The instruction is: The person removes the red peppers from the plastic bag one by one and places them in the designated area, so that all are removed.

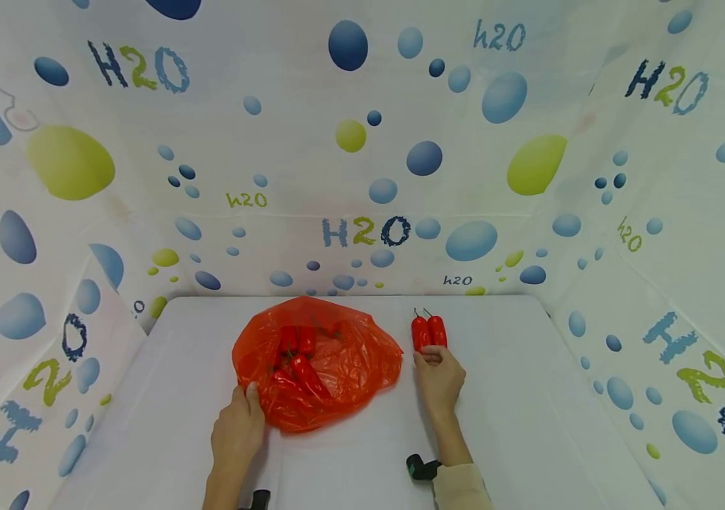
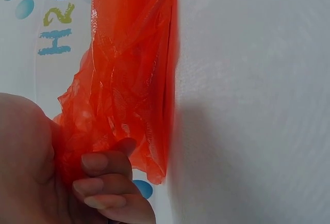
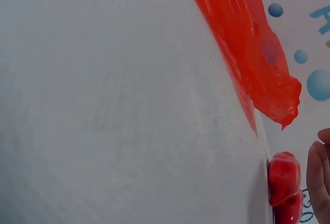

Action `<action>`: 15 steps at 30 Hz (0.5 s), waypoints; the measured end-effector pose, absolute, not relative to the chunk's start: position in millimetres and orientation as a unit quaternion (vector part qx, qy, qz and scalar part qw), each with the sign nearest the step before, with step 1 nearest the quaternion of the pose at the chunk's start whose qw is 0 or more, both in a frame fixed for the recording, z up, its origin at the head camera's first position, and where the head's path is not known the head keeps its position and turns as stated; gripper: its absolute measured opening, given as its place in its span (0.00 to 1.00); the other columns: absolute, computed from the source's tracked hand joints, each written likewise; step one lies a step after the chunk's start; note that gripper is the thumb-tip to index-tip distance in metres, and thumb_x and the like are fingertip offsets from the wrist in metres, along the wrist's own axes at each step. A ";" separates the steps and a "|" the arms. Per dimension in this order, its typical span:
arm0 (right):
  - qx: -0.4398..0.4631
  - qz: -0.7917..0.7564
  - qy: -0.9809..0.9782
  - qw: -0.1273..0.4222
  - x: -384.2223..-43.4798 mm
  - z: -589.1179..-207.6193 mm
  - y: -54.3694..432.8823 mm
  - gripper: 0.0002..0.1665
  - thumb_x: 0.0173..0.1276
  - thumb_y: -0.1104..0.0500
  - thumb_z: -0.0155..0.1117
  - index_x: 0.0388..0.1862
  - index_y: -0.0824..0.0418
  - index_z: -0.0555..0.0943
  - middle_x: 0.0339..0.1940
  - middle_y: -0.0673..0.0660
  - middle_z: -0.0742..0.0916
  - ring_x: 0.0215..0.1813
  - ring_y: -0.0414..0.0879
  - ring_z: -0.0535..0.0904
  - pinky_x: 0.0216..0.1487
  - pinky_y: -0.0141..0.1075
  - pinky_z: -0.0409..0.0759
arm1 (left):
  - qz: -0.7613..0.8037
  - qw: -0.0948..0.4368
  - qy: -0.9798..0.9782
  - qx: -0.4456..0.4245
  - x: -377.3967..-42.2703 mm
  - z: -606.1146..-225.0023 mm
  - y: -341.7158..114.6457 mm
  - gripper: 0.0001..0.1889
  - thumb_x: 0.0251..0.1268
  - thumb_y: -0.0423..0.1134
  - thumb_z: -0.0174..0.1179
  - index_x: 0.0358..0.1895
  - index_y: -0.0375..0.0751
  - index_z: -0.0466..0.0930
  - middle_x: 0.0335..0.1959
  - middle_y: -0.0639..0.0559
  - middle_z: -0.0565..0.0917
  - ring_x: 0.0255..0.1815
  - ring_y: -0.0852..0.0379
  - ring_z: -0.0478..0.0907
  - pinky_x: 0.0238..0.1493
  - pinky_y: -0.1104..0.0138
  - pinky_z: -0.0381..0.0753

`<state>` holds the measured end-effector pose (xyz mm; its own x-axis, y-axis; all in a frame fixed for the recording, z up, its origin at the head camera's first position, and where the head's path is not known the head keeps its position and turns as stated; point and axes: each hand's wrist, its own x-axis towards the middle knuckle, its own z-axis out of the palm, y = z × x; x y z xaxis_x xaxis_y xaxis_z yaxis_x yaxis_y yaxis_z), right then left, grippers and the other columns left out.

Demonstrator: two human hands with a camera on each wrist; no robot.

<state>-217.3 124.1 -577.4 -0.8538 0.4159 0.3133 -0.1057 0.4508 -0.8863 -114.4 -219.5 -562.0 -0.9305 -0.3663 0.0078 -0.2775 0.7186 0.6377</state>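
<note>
A red plastic bag [image 1: 362,354] lies spread on the table, its mouth showing several red peppers [image 1: 305,372] inside. My left hand [image 1: 238,425] grips the bag's near left edge; in the left wrist view its fingers [image 2: 105,185] curl round the bunched red film. To the right of the bag, two red peppers [image 1: 429,329] lie side by side, stems pointing away. My right hand [image 1: 440,375] is at their near ends, fingers loosely bent. In the right wrist view that hand [image 3: 320,177] shows a gap from the peppers [image 3: 285,177].
The white table [image 1: 515,397] reaches back to a white curtain [image 1: 299,142] printed with blue and green drops, which also hangs along both sides. Black wrist devices [image 1: 423,467] sit at both wrists.
</note>
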 end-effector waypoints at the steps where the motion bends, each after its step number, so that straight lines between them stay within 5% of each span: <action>1: -0.089 0.519 -0.811 0.255 -217.1 -575.5 123.6 0.06 0.63 0.64 0.79 0.36 0.63 0.88 0.28 0.55 0.90 0.30 0.48 0.86 0.33 0.33 0.83 | -0.333 0.066 -0.925 0.173 -114.3 -561.4 -219.2 0.30 0.87 0.55 0.30 0.45 0.28 0.69 0.30 0.28 0.81 0.38 0.20 0.81 0.29 0.41 0.77; 15: -0.055 0.545 -0.802 0.238 -212.4 -549.8 111.0 0.05 0.65 0.60 0.78 0.38 0.59 0.89 0.29 0.52 0.90 0.30 0.46 0.85 0.31 0.33 0.83 | -0.335 0.061 -0.924 0.174 -114.5 -559.7 -218.9 0.29 0.87 0.55 0.30 0.43 0.30 0.69 0.26 0.35 0.79 0.35 0.24 0.82 0.26 0.45 0.75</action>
<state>-212.4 111.0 -549.8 -0.8804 0.3476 0.3227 -0.1717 0.4006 -0.9000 -114.5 -218.9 -559.7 -0.9321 -0.3621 -0.0033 -0.2802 0.7156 0.6398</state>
